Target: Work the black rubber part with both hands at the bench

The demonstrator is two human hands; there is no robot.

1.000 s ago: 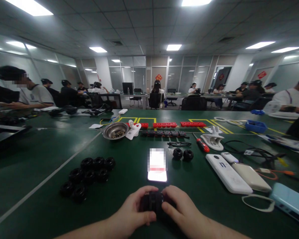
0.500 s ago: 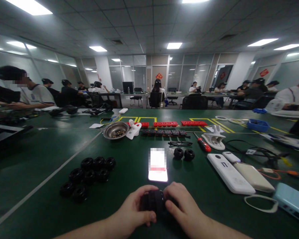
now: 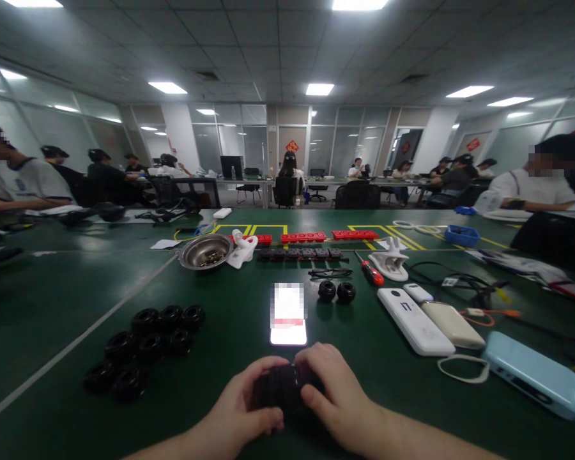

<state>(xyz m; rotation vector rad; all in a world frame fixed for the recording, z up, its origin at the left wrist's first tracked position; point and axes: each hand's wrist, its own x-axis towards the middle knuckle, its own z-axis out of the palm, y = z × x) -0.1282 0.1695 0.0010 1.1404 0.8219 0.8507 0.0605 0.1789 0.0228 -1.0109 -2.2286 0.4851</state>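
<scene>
Both of my hands close around one small black rubber wheel (image 3: 282, 386) just above the green table (image 3: 52, 306) near its front edge. My left hand (image 3: 242, 412) grips its left side with the thumb underneath. My right hand (image 3: 338, 399) wraps the right side, fingers curled over the top. A lit phone (image 3: 288, 314) lies flat right beyond my hands. A cluster of several black wheels (image 3: 141, 348) sits to the left. Two more black wheels (image 3: 336, 291) stand behind the phone to the right.
A metal bowl (image 3: 205, 252), a white clamp (image 3: 242, 248), red and black part strips (image 3: 304, 237), a red-handled screwdriver (image 3: 370, 271), white and beige power banks (image 3: 414, 312), a light blue device (image 3: 534, 374) and cables lie further back. Other people sit at both sides and at far desks.
The camera has turned slightly right and down, so everything shifts left in view. My hands stay closed on the black wheel, with small finger shifts.
</scene>
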